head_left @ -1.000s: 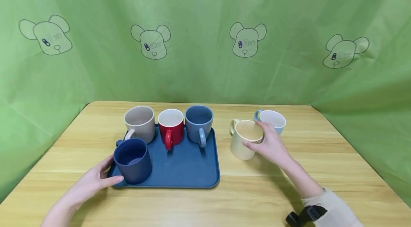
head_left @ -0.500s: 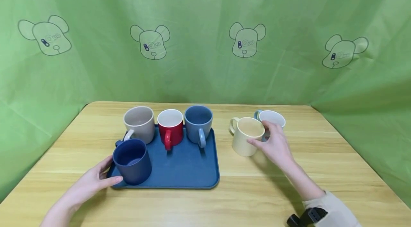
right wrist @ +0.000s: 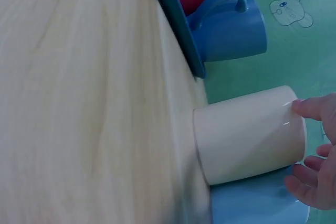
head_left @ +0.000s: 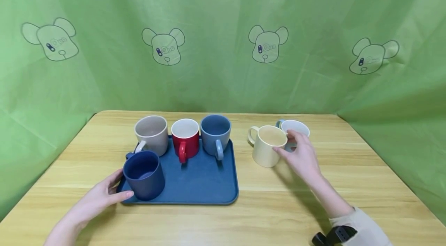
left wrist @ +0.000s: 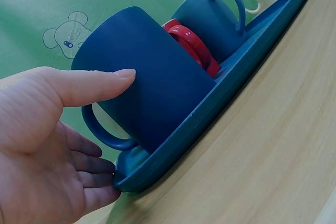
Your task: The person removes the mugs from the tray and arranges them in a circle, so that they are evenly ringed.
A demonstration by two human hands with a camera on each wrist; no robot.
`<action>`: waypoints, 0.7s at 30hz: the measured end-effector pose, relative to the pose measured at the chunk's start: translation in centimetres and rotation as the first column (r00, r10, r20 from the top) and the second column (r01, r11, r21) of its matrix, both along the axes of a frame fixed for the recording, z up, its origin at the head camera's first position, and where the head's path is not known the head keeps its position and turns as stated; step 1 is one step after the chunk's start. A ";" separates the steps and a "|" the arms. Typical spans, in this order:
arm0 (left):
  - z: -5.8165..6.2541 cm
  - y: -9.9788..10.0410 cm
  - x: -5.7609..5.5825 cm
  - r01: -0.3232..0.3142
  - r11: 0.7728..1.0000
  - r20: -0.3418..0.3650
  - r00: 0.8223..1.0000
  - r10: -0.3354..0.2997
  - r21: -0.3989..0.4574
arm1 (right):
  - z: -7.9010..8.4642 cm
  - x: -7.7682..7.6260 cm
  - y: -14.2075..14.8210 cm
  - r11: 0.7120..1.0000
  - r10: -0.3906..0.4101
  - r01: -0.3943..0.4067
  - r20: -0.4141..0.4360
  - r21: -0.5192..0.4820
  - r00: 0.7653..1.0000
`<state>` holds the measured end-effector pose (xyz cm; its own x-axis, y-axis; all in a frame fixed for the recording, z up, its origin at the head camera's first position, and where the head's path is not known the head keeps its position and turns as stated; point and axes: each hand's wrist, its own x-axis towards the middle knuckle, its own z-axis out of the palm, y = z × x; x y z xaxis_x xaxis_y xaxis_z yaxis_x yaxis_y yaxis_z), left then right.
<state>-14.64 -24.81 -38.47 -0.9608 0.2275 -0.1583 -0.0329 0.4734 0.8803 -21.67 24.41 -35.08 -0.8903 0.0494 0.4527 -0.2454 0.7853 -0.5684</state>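
Observation:
A navy mug (head_left: 144,176) stands on the near left corner of a dark blue tray (head_left: 198,190). My left hand (head_left: 99,195) is beside it, thumb along the mug's side and fingertips at the tray's edge (left wrist: 210,121). A cream mug (head_left: 266,153) stands upright on the table, its handle to the left. At its right rim is my right hand (head_left: 301,157); in the right wrist view the thumb (right wrist: 310,107) is on the rim, the other fingers loosely bent near the lower side. Behind it, partly hidden, is a light blue mug (head_left: 296,126) with white inside.
Along the tray's back stand a grey mug (head_left: 153,137), a red mug (head_left: 186,143) and a blue mug (head_left: 214,137). The wooden table (head_left: 223,224) reaches a green cloth backdrop (head_left: 216,83) behind and at both sides.
The cream mug has shifted slightly back and to the right. My right hand has moved the same way, its fingers now farther off at the mug's right rim. The left hand stays put.

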 end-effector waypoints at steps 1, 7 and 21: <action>0.0 0.0 0.0 0.000 1.000 -0.002 1.000 0.000 0.000 | 0.2 0.1 -0.1 1.000 0.002 -0.002 -0.009 0.000 1.000; -0.1 0.0 0.0 0.001 1.000 -0.007 1.000 -0.001 0.004 | 1.7 1.1 -2.0 0.996 0.082 -0.078 -0.148 0.031 0.986; 0.0 0.1 0.0 0.000 1.000 -0.030 1.000 0.000 -0.002 | 2.9 2.8 -12.6 0.841 0.539 -0.541 0.043 0.035 0.841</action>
<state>-14.60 -24.76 -38.47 -0.9652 0.2270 -0.1296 -0.0065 0.4749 0.8800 -18.91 11.79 -32.18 -0.7833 -0.4622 0.4157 -0.6212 0.5577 -0.5506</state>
